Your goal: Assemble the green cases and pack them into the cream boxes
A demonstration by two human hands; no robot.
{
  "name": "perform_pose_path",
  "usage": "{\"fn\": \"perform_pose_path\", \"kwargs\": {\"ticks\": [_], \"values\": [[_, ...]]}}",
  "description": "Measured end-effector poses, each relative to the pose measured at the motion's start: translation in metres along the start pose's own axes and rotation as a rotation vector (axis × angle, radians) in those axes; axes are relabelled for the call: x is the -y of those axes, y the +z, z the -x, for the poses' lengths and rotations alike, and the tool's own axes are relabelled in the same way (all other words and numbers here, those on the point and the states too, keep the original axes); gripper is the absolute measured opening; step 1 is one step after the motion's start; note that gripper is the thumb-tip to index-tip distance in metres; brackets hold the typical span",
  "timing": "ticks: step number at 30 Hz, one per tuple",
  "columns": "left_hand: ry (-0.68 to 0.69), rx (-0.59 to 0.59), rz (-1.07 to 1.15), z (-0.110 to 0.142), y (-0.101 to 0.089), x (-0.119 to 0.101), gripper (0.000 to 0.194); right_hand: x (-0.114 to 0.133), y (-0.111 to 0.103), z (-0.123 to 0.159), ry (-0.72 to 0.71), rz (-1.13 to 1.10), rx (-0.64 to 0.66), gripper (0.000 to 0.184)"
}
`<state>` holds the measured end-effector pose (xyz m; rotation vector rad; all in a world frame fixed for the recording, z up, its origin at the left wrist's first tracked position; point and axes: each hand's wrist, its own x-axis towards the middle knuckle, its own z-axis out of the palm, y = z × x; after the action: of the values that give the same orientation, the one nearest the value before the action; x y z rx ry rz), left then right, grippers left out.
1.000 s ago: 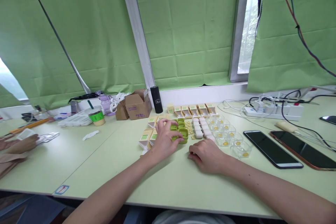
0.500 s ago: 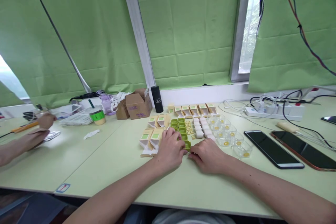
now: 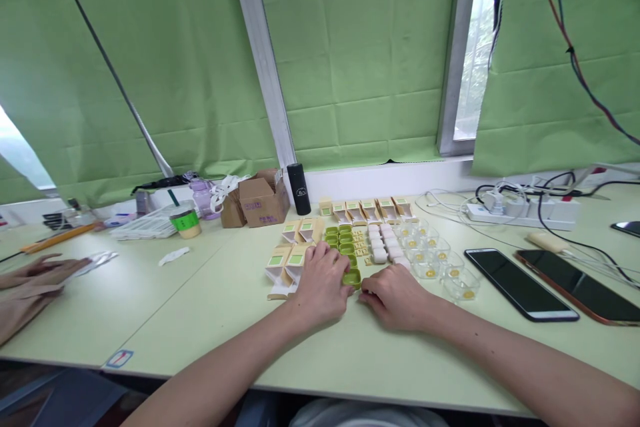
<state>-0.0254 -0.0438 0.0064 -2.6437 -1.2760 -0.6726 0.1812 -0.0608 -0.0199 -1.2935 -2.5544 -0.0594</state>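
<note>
My left hand (image 3: 324, 280) is bent around the left side of the nearest small green box (image 3: 352, 278), with thumb and fingers at its edge. This box sits at the near end of two rows of green boxes (image 3: 332, 231). Just right of it, my right hand (image 3: 397, 295) rests low on the table, its fingers curled together. What those fingertips hold, if anything, is hidden. Beyond the right hand stand white rounded pieces (image 3: 380, 255) in rows and small yellow pieces (image 3: 361, 248). Clear cups with yellow centres (image 3: 463, 285) lie to the right.
Folded cartons (image 3: 281, 270) stand left of the green boxes, with more cartons (image 3: 370, 210) behind. Two phones (image 3: 520, 283) lie right, near a power strip (image 3: 525, 211). A cardboard box (image 3: 264, 199), black bottle (image 3: 299, 188) and drink cup (image 3: 185, 220) stand behind. A co-worker's hands (image 3: 43, 273) are far left.
The nearest green box now lies flatter and shows more of its inside. My left fingers have shifted slightly, while my right hand stays nearly still. The co-worker's hands have moved nearer the front edge.
</note>
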Motion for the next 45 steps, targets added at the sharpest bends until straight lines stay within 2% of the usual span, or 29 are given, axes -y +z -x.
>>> {"fn": "perform_pose_path", "kwargs": {"ticks": [5, 8, 10, 12, 16, 18, 22, 26, 29, 33, 45], "values": [[-0.051, -0.150, 0.009, -0.015, -0.015, 0.011, 0.019, -0.001, -0.001, 0.001, 0.004, -0.004, -0.002, 0.026], [-0.097, -0.235, -0.037, -0.034, -0.023, 0.029, 0.015, -0.002, -0.002, 0.001, 0.006, -0.012, 0.002, 0.025], [-0.150, -0.246, -0.083, -0.050, -0.024, 0.047, 0.016, -0.002, -0.003, 0.001, 0.002, -0.016, 0.011, 0.024], [-0.197, -0.206, -0.133, -0.070, -0.022, 0.065, 0.021, -0.002, -0.003, 0.000, 0.004, -0.016, 0.022, 0.024], [-0.338, 0.031, -0.225, -0.112, -0.010, 0.099, 0.045, -0.001, -0.004, 0.000, 0.006, -0.014, 0.029, 0.024], [-0.373, 0.101, -0.230, -0.132, 0.000, 0.112, 0.053, -0.001, -0.004, 0.001, 0.008, -0.012, 0.028, 0.024], [-0.440, 0.230, -0.217, -0.165, 0.025, 0.128, 0.058, -0.002, -0.005, 0.002, 0.015, -0.001, 0.037, 0.025], [-0.477, 0.293, -0.224, -0.188, 0.049, 0.133, 0.068, -0.006, -0.005, 0.002, 0.021, 0.001, 0.043, 0.027], [-0.485, 0.310, -0.236, -0.200, 0.061, 0.132, 0.078, -0.009, -0.004, 0.002, 0.026, -0.003, 0.048, 0.028], [-0.514, 0.336, -0.237, -0.210, 0.069, 0.135, 0.076, -0.009, -0.004, 0.001, 0.028, -0.011, 0.048, 0.027], [-0.495, 0.390, -0.230, -0.219, 0.071, 0.144, 0.069, -0.010, -0.005, 0.001, 0.033, -0.009, 0.055, 0.028]]}}
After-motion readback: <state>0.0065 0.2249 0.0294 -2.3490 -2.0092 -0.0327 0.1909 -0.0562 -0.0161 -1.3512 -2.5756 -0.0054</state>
